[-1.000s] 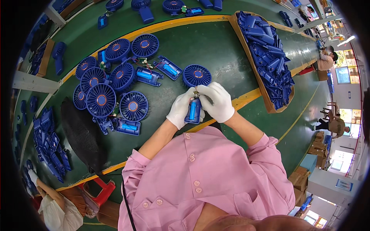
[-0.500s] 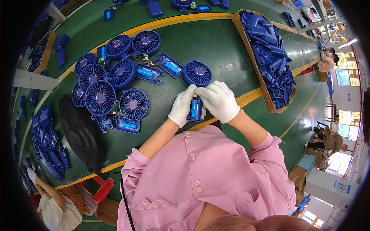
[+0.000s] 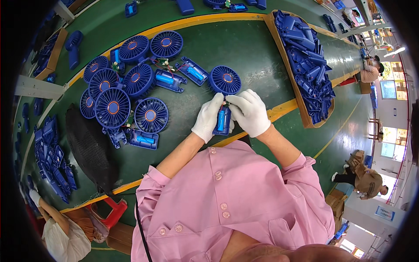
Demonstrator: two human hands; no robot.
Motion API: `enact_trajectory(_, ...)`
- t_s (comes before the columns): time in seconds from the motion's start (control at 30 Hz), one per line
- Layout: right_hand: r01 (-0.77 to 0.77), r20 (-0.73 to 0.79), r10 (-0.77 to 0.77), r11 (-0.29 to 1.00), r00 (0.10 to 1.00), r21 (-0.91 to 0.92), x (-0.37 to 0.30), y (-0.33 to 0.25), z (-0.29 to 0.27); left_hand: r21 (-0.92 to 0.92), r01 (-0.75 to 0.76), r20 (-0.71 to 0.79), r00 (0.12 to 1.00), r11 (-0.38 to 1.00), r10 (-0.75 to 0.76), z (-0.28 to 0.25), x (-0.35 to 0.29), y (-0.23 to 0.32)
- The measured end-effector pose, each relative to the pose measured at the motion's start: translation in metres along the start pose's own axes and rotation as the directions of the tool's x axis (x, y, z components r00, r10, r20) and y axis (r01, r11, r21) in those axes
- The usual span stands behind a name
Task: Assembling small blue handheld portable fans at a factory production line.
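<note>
Handle shell [image 3: 228, 127], blue and open, with a bright blue battery [image 3: 221, 120] laid in it, is held at the near yellow edge of the green desk [image 3: 257, 52]. Its left side is wrapped by the white-gloved left hand [image 3: 208, 118], with thumb and fingers closed in at the shell's far end. From the shell's right, a small circuit board [image 3: 226, 105] with thin wires at that same end is pinched by the bent fingers of the gloved right hand [image 3: 251, 114]; the finer contact is hidden by the gloves.

Just beyond the shell, a round blue fan head [image 3: 225, 80] is set face up near the fingertips. Beyond and left of the shell, two opened handles [image 3: 194, 72] with batteries are laid out, and farther left a cluster of fan heads [image 3: 112, 108] is gathered, some overlapping. Left of the shell, past that cluster, a black mesh item [image 3: 89, 146] and a heap of blue casings [image 3: 53, 161] are placed. Well to the shell's right, a cardboard box [image 3: 286, 72] is filled with blue parts [image 3: 305, 61]. Far to the shell's right, a bending person [image 3: 369, 180] is seen.
</note>
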State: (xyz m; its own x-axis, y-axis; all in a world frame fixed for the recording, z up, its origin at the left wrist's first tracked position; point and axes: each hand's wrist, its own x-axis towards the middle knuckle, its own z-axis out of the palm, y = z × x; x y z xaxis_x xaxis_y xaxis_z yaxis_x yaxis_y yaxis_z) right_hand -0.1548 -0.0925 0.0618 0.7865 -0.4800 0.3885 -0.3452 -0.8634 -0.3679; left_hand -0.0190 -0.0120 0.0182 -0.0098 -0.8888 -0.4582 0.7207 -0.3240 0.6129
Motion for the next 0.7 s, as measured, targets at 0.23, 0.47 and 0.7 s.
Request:
enact_trajectory(0.23, 0.137, 0.009, -0.137, 0.980, 0.990, -0.142, -0.002, -0.005, 0.000, 0.022, -0.030, -0.016, 0.999, 0.999, 0.030, -0.003, 0.002, -0.005)
enact_trajectory(0.47, 0.189, 0.150, -0.158, 0.955, 0.976, -0.227, -0.004, -0.013, -0.005, 0.207, -0.163, 0.034, 0.987, 0.965, 0.160, -0.003, 0.000, -0.001)
enact_trajectory(0.7, 0.249, 0.228, -0.210, 0.955, 0.951, -0.160, 0.008, 0.010, -0.018, 0.145, -0.137, 0.214, 0.971, 0.980, 0.104, 0.002, -0.001, -0.004)
